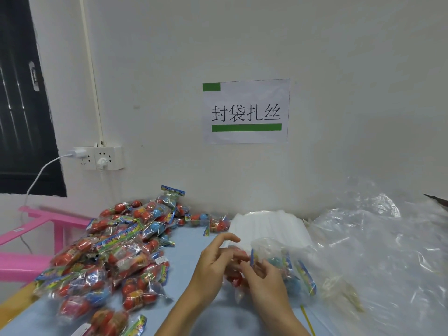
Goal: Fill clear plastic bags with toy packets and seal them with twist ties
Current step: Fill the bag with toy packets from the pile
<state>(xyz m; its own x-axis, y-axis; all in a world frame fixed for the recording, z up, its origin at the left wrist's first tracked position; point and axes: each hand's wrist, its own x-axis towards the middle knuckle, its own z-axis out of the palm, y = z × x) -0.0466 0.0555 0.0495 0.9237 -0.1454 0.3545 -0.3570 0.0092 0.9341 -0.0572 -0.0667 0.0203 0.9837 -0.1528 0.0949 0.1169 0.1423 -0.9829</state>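
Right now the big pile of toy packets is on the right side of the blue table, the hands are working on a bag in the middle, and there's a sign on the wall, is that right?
Not quite. In the head view the pile of toy packets lies on the left side of the blue table, not the right. The rest holds: the left hand and right hand are working on a clear bag in the middle, and a sign is on the wall.
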